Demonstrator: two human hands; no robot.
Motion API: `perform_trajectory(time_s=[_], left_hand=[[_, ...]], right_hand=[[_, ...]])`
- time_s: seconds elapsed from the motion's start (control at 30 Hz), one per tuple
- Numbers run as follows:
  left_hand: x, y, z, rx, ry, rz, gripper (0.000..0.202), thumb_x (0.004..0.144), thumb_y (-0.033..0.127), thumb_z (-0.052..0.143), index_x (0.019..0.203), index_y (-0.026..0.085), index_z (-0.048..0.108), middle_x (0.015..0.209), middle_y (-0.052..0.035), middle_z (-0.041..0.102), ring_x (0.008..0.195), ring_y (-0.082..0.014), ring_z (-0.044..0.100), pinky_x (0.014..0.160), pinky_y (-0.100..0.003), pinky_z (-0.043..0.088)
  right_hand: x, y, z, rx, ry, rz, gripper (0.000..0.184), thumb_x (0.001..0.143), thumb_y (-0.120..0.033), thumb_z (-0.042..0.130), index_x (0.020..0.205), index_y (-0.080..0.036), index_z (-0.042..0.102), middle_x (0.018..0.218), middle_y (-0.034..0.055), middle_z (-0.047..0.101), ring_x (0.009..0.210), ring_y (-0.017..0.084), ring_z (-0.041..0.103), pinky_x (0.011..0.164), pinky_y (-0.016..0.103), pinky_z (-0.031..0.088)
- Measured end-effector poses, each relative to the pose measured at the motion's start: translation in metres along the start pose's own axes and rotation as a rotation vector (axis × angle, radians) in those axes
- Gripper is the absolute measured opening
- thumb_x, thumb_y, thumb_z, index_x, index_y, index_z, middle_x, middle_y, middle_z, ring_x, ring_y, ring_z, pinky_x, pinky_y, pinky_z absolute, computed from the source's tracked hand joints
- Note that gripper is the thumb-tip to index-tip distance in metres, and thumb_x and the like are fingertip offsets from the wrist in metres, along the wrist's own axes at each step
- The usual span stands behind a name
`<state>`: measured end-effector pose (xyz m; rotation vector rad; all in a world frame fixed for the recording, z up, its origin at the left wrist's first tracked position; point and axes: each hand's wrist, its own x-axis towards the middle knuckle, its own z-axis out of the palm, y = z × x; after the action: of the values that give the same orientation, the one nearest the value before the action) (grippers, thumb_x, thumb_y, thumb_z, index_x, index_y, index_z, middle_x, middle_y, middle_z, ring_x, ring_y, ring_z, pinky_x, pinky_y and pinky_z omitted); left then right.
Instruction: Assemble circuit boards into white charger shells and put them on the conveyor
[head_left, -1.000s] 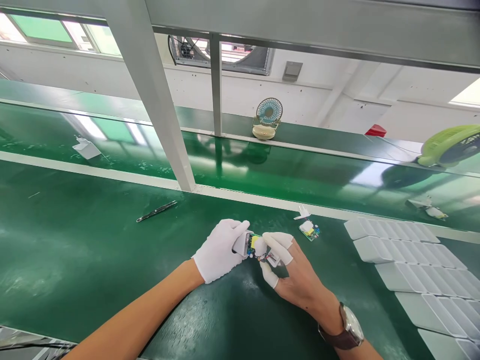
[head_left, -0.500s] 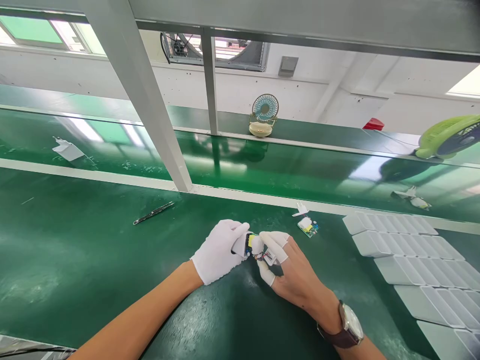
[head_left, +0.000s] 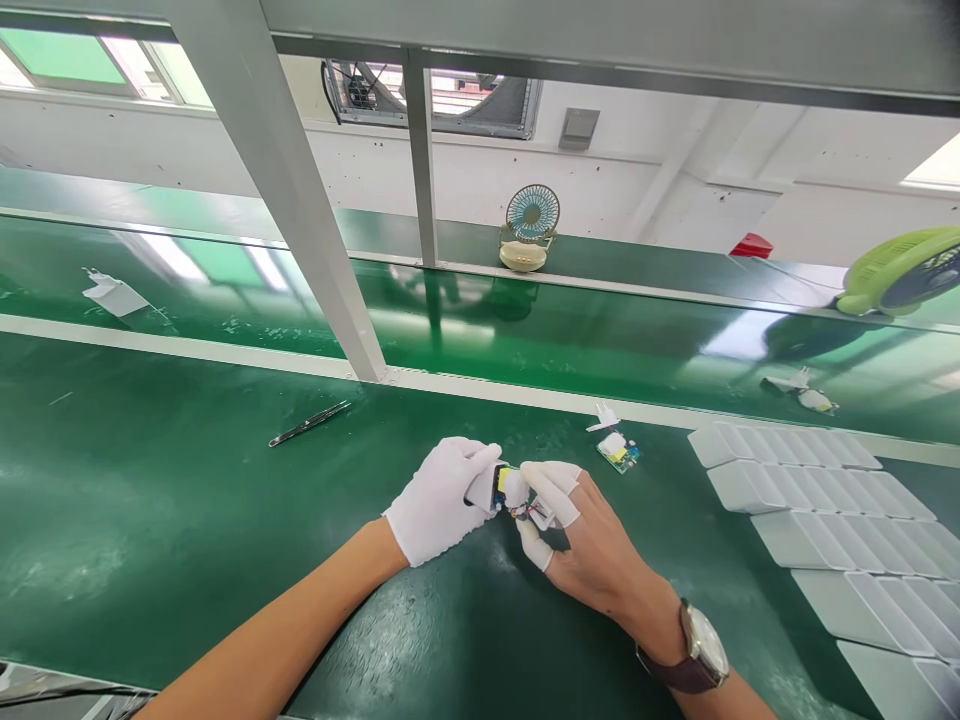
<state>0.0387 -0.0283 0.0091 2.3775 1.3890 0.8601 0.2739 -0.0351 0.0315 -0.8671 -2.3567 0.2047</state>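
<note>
My left hand, in a white glove, is closed around a small white plastic housing. A circuit board with a yellow-wrapped part and a white blob sits partly in the housing's open end. My right hand, with white finger cots, pinches the board at its outer end. A white plug piece hangs by short wires at the right fingers; part of it is hidden. Beyond the right hand, another circuit board lies on the green bench with a white plug piece beside it.
Black tweezers lie on the bench at left. Rows of white housings stand at right. Behind a pale rail runs a green conveyor belt carrying a white housing and a board. A grey post rises at the rail.
The white housing and the board on the belt have shifted left. Both hands keep nearly the same hold and place, with the board still partly in the housing.
</note>
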Motion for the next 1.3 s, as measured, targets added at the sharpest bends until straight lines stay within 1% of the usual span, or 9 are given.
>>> perform_trajectory(time_s=[0.17,0.4,0.73,0.9,1.07,1.13,1.2,1.27,1.3], left_hand=[[0.002,0.003,-0.002,-0.003,-0.005,0.000,0.060,0.078,0.015,0.066,0.135,0.027,0.052,0.117,-0.0088,0.066,0.109,-0.0274,0.061,0.092,-0.043,0.050],[0.003,0.008,-0.005,0.002,-0.023,-0.067,0.054,0.074,0.016,0.069,0.126,0.028,0.059,0.112,-0.0077,0.066,0.110,-0.0286,0.062,0.089,-0.042,0.051],[0.003,0.006,-0.004,0.024,-0.064,-0.041,0.058,0.077,0.015,0.066,0.133,0.028,0.054,0.109,-0.0070,0.066,0.108,-0.0277,0.062,0.090,-0.042,0.050],[0.001,0.004,-0.002,-0.021,-0.026,-0.008,0.068,0.078,0.017,0.069,0.141,0.031,0.047,0.120,-0.0071,0.065,0.110,-0.0271,0.060,0.093,-0.043,0.050],[0.003,0.007,0.000,0.005,-0.049,0.027,0.065,0.077,0.019,0.068,0.139,0.028,0.050,0.108,-0.0078,0.067,0.097,-0.0261,0.062,0.080,-0.039,0.049],[0.006,0.011,-0.003,0.104,-0.050,0.018,0.057,0.074,0.024,0.071,0.129,0.025,0.057,0.100,-0.0078,0.067,0.090,-0.0275,0.061,0.075,-0.040,0.046],[0.008,0.018,-0.008,0.197,-0.072,-0.034,0.037,0.073,0.026,0.071,0.109,0.024,0.063,0.088,-0.0058,0.066,0.081,-0.0260,0.058,0.071,-0.038,0.041],[0.008,0.023,-0.012,0.182,-0.129,-0.085,0.015,0.076,0.022,0.066,0.091,0.024,0.063,0.079,-0.0022,0.062,0.073,-0.0215,0.055,0.067,-0.035,0.038],[0.007,0.024,-0.012,0.128,-0.148,-0.102,0.012,0.078,0.018,0.063,0.087,0.024,0.062,0.078,-0.0010,0.062,0.071,-0.0197,0.054,0.067,-0.034,0.039]], right_hand=[[-0.001,0.000,0.002,0.006,0.007,0.006,0.075,0.090,-0.010,0.060,0.156,-0.027,0.029,0.131,0.0125,0.060,0.122,0.032,0.056,0.098,0.053,0.054],[-0.001,0.001,0.001,0.013,-0.014,0.015,0.073,0.091,-0.011,0.058,0.156,-0.027,0.029,0.132,0.0125,0.060,0.123,0.033,0.056,0.098,0.053,0.053],[-0.004,0.003,0.004,0.014,-0.009,-0.002,0.075,0.092,-0.011,0.059,0.158,-0.027,0.026,0.135,0.0123,0.059,0.124,0.032,0.054,0.101,0.054,0.051],[-0.002,0.003,0.006,0.025,-0.026,0.013,0.072,0.094,-0.014,0.059,0.157,-0.026,0.028,0.133,0.0126,0.060,0.123,0.032,0.056,0.101,0.054,0.052],[-0.002,0.001,0.013,0.061,-0.035,0.051,0.065,0.094,-0.019,0.062,0.153,-0.022,0.036,0.127,0.0139,0.063,0.116,0.030,0.060,0.098,0.050,0.056],[-0.003,0.000,0.016,0.080,-0.005,0.073,0.065,0.093,-0.021,0.063,0.152,-0.021,0.037,0.122,0.0143,0.065,0.112,0.030,0.063,0.095,0.049,0.058],[-0.004,-0.002,0.016,0.113,0.022,0.124,0.066,0.093,-0.025,0.066,0.152,-0.022,0.038,0.121,0.0143,0.065,0.108,0.029,0.065,0.093,0.049,0.059],[-0.004,-0.005,0.014,0.184,0.020,0.208,0.070,0.091,-0.032,0.070,0.152,-0.024,0.037,0.122,0.0133,0.065,0.108,0.028,0.066,0.093,0.047,0.060],[-0.004,-0.006,0.012,0.233,0.013,0.255,0.072,0.090,-0.034,0.071,0.153,-0.025,0.037,0.123,0.0123,0.065,0.107,0.027,0.067,0.093,0.046,0.060]])
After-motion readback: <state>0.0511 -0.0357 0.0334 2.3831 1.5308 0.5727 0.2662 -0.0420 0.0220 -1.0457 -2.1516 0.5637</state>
